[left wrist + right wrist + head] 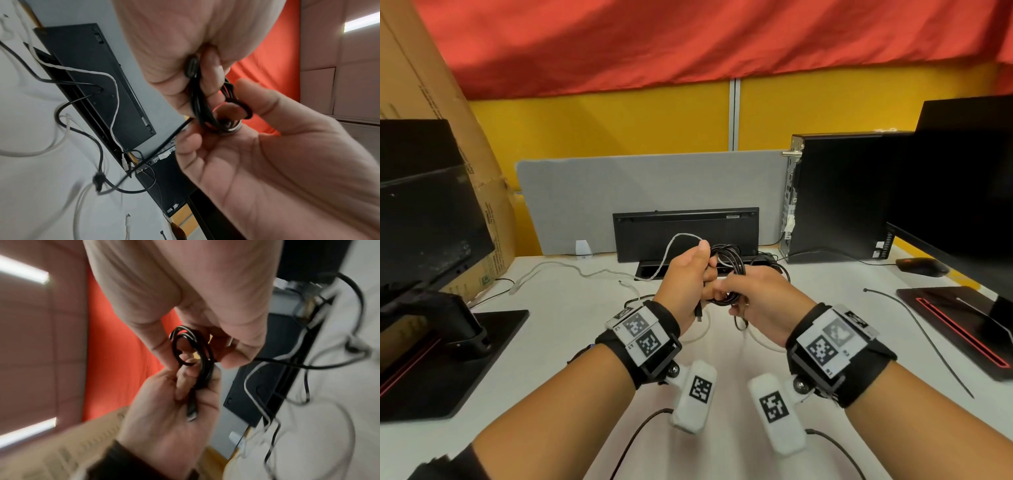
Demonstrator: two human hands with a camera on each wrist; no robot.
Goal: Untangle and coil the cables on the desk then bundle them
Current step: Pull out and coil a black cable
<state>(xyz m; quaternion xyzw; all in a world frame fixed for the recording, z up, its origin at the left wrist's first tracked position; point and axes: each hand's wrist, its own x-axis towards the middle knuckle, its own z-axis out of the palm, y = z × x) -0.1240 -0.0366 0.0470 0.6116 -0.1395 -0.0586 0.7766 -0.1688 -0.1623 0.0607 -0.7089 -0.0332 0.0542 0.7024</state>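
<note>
Coil of black cable [726, 274] mid-frame above desk [571, 329] | left hand [685, 277] clenches its loops | right hand [760, 301] pinches lower strands | loose tail trails rightward, nearer right hand.

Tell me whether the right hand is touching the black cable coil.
Touching. The right wrist view shows the right hand with its fingertips pinching the black cable coil, which the left hand grips from below.

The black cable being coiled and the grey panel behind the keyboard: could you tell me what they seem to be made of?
Black cable: probably rubber or PVC sheathing; smooth, slightly glossy, bending into tight loops in the left hand and right hand.
Grey panel: probably felt or fabric-covered board; matte, finely speckled, no shine.
</note>
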